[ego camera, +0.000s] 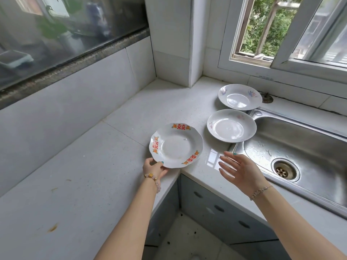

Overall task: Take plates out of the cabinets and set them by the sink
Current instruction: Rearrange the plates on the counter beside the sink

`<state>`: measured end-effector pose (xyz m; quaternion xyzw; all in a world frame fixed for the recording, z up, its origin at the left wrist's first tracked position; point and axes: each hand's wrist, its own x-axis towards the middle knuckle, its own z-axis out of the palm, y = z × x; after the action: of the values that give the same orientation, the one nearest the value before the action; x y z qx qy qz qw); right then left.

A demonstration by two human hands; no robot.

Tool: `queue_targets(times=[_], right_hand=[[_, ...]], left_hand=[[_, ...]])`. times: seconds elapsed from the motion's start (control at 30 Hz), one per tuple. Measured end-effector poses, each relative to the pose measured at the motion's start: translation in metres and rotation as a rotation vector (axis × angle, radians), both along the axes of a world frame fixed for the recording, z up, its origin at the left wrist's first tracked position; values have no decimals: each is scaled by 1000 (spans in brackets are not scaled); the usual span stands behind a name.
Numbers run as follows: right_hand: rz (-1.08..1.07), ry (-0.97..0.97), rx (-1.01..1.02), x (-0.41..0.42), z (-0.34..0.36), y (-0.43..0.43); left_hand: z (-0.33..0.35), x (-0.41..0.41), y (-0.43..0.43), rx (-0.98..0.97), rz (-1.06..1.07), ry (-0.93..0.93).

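Head view, only one cam. Nearest are the two bare forearms, each w/ a bracelet at the wrist. Left hand (154,168) pinches the near-left rim of the red-patterned plate (176,145): thumb on top of the rim, fingers under it, so the grip is narrow and closed on the plate edge. I cannot tell if the plate already rests on the surface (93,166) or is a little above it; it seems tilted slightly, w/ the near rim lifted. It sits at the inner corner of the surface, near the front edge, left of the sink (300,147).

Right hand (242,171) is wide open, fingers spread, palm facing left toward the plate. It holds nothing and touches nothing; it hovers over the surface just beside the sink's near-left corner.

Two plain plates are already down, further away: middle plate (231,125) w/ its right rim over the sink edge, and far plate (240,97) behind it, close to the window wall.

Risks, in my judgement:
- Plate is held by one rim only, w/ one hand. If the pinch slips, it drops on the hard surface and can chip.
- It is very near the front edge of the corner; a release too early, or a push toward the person, could send it to the floor.
- Sliding it right w/o care could knock the middle plate, which partly overhangs the sink, and tip that one in.
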<state>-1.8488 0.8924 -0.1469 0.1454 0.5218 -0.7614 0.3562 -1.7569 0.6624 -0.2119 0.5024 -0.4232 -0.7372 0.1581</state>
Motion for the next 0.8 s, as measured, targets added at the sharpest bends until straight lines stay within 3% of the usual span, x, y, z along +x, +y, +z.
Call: queue_targets(times=[0.8], right_hand=[[74,30,-104,-6,16,-39]], left_hand=[[46,14,-41,-23,177,94]])
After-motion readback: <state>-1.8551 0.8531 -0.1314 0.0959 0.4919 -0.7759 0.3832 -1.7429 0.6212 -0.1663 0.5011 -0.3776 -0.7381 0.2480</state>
